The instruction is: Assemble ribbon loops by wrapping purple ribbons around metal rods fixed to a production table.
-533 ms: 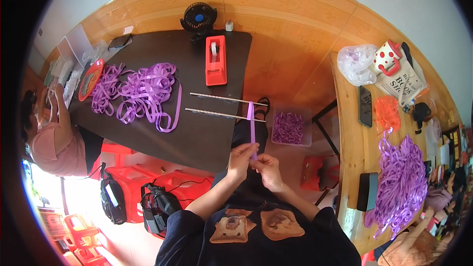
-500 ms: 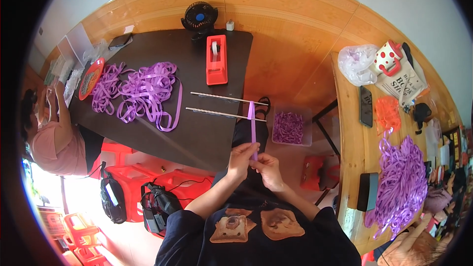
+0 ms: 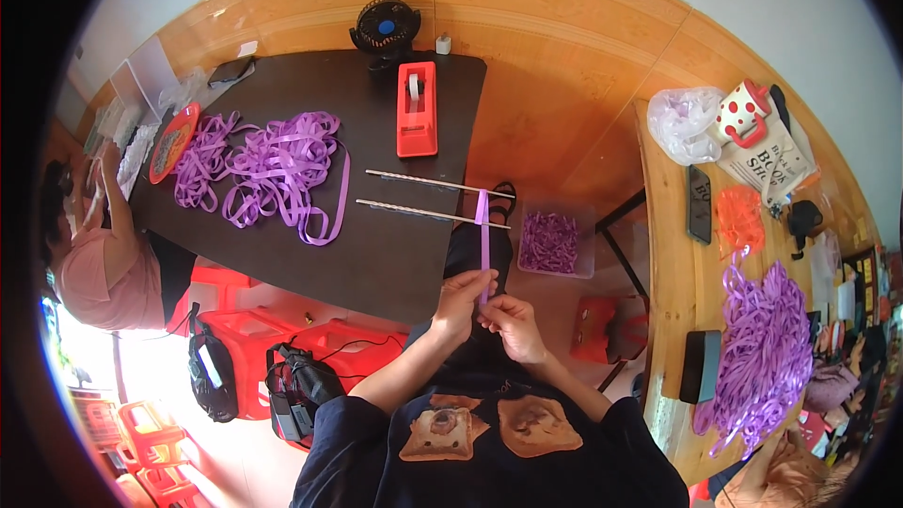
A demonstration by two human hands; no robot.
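A strip of purple ribbon (image 3: 485, 249) is looped around two thin metal rods, a far rod (image 3: 433, 182) and a near rod (image 3: 423, 214), whose ends stick out past the right edge of the dark table (image 3: 395, 268). The strip runs toward me into my fingers. My left hand (image 3: 459, 309) is closed, pinching it between thumb and fingers. Just right of and slightly below it, my right hand (image 3: 515, 327) is closed with its fingertips at the ribbon's lower end. The tip of that end is hidden by my fingers.
On the dark table lie a heap of purple ribbon (image 3: 287, 165), a red tape dispenser (image 3: 417, 136) and a black fan (image 3: 386, 28). A clear bin (image 3: 555, 271) of purple pieces stands below. The wooden table (image 3: 673, 320) at right bears more ribbon (image 3: 757, 348). A person (image 3: 103, 263) sits at left.
Both hands stay near the ribbon's lower end, with the right fingers shifted only slightly. The ribbon remains looped on the rods. The view has tilted a little.
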